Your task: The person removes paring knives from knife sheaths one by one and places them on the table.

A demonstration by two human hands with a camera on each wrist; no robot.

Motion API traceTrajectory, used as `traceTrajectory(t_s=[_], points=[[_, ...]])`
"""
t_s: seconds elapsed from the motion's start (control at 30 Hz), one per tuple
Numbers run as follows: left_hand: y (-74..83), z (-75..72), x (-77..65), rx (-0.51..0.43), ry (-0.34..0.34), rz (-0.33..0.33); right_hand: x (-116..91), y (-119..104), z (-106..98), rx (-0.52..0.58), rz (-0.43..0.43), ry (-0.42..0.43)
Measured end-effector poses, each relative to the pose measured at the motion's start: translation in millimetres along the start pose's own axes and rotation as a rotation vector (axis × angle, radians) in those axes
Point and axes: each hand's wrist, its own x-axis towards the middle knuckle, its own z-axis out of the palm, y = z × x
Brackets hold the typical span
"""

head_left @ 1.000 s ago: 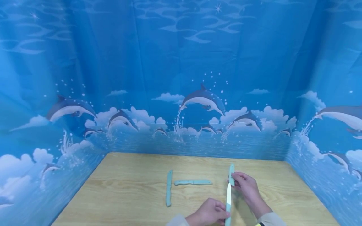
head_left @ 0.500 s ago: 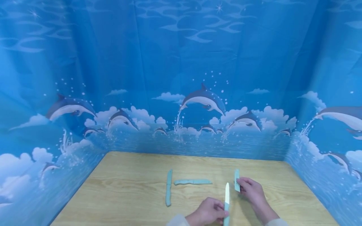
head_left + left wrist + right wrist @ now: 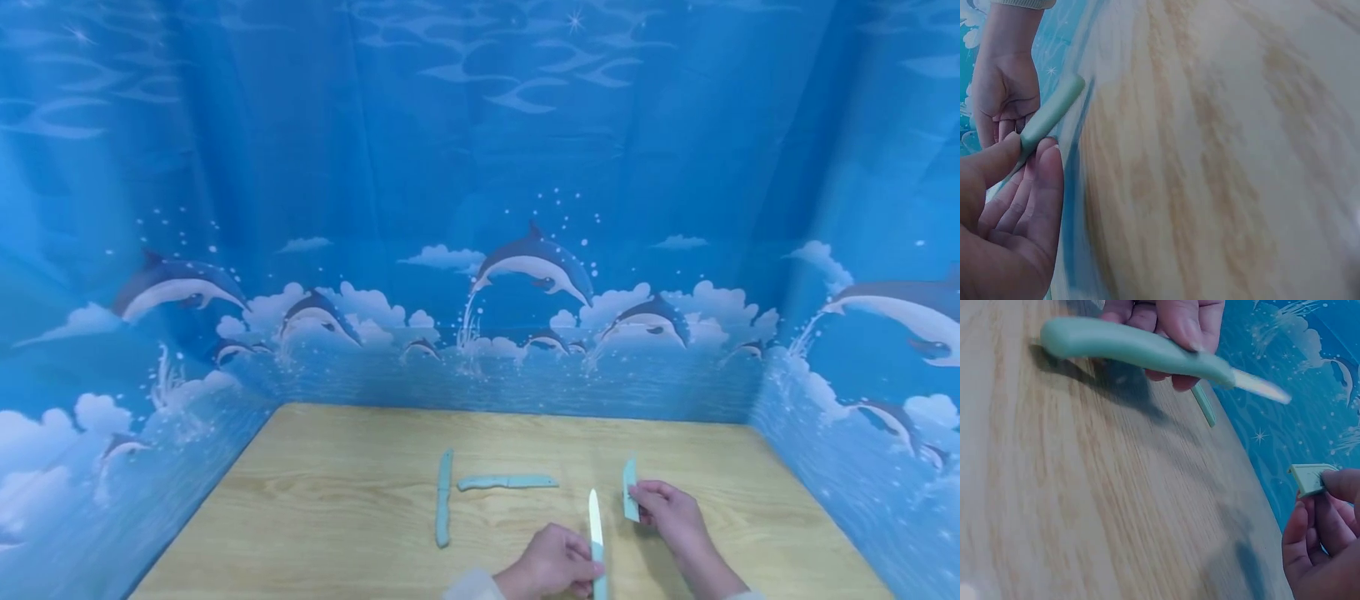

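Observation:
My left hand pinches the mint-green handle of a paring knife, its bare pale blade pointing away toward the back of the table. In the right wrist view the whole handle and the short blade of this knife show above the table. A mint-green blade cover is pinched between thumb and fingers of my right hand, to the right of the knife and apart from it. The cover's open end shows in the right wrist view. In the left wrist view my left fingers grip the handle.
Two more mint-green knives in their covers lie on the wooden table: an upright-lying one at left and a crosswise one beside it. A blue dolphin-print curtain stands around the table's back and sides.
My right hand has drawn the blade cover away from the knife tip, to the right and nearer me, and tilted it. The left hand with the knife has shifted only slightly left.

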Motion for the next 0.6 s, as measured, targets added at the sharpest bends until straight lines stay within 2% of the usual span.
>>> traceTrajectory(t_s=[0.17,0.6], points=[[2.6,4.0,-1.3,-0.002,-0.011,0.007,-3.3,2.3,-3.7,0.005,-0.016,0.030],[4.7,11.1,0.6,0.019,-0.019,0.000,-9.7,10.1,-11.0,-0.097,-0.023,0.046]])
